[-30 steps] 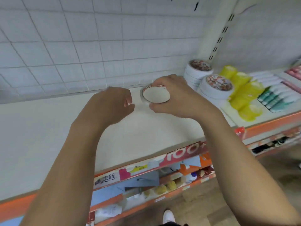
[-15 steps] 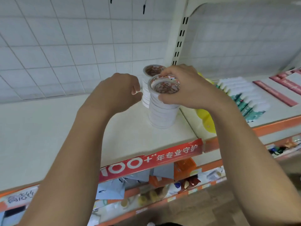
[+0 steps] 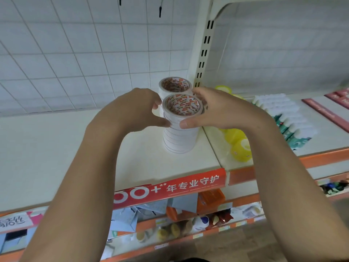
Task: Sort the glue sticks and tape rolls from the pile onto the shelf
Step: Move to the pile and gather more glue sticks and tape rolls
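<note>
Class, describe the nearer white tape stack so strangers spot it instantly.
Find the slotted post; left of its foot, on the cream shelf, stands white tape. Unlike the rear stack, the nearer stack is gripped by left hand and right hand.

On shelf (image 3: 37, 157): near tape stack (image 3: 179, 138) w/ far tape stack (image 3: 174, 85) behind; loose rolls (image 3: 242, 150) just R, glue sticks (image 3: 287, 114) further R.

both hands cupping tape stack (image 3: 179, 137), shelf (image 3: 79, 148)
</note>
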`<state>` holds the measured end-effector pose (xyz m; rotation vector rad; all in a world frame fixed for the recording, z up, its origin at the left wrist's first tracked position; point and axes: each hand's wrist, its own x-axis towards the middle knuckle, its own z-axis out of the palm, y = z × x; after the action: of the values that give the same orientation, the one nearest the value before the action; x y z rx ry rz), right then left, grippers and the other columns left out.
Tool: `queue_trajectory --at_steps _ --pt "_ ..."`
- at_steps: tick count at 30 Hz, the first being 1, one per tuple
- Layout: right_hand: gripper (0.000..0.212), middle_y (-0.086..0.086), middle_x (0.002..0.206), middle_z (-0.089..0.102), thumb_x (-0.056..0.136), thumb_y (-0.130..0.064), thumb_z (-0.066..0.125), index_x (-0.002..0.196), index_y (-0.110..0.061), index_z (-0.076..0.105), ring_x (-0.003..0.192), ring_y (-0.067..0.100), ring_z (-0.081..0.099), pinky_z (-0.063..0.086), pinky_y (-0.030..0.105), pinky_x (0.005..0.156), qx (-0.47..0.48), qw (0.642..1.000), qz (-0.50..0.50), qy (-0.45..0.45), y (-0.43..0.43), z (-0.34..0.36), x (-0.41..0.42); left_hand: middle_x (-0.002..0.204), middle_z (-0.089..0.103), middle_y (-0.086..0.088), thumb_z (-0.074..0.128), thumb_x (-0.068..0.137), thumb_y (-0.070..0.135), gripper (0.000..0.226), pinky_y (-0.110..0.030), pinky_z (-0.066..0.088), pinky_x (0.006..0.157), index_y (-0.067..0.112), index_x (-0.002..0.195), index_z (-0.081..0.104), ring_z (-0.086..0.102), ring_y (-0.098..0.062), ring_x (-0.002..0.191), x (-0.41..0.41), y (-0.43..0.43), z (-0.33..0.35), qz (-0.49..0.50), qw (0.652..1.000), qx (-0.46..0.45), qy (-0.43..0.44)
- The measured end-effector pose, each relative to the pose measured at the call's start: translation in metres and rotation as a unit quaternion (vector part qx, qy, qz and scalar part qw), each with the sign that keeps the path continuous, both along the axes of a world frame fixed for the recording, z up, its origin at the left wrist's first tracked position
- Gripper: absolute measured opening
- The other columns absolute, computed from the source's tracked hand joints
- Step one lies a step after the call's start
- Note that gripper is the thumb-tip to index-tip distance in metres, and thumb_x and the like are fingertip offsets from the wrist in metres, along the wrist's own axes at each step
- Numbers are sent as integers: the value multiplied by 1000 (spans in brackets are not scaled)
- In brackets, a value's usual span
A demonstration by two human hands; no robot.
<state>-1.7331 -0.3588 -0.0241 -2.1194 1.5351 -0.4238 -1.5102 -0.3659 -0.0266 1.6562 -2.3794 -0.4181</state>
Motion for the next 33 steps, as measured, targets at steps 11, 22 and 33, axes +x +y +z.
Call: queue_trajectory --at_steps 11,22,33 --pt "48 -13 92 74 58 -43 91 97 -26 69 84 3 69 57 39 82 19 999 -9 -50 -1 -3 -11 103 68 4 66 54 80 84 -40 55 76 18 111 68 63 -15 85 -20 3 -5 28 999 -30 14" --pt "71 -16 103 71 54 -48 92 115 -30 62 92 -1 67 55 27 79 9 985 -32 -167 7 -35 -13 115 65 4 67 66 69 72 -33 50 78 19 119 64 61 -15 95 -15 11 -33 30 997 0 75" --pt "70 -4 112 67 61 -40 89 118 -17 57 98 14 65 55 39 84 22 989 -88 -120 10 -92 -6 99 67 -3 74 73 56 55 -31 43 68 11 103 63 59 -20 84 -25 14 -80 69 995 -20 65"
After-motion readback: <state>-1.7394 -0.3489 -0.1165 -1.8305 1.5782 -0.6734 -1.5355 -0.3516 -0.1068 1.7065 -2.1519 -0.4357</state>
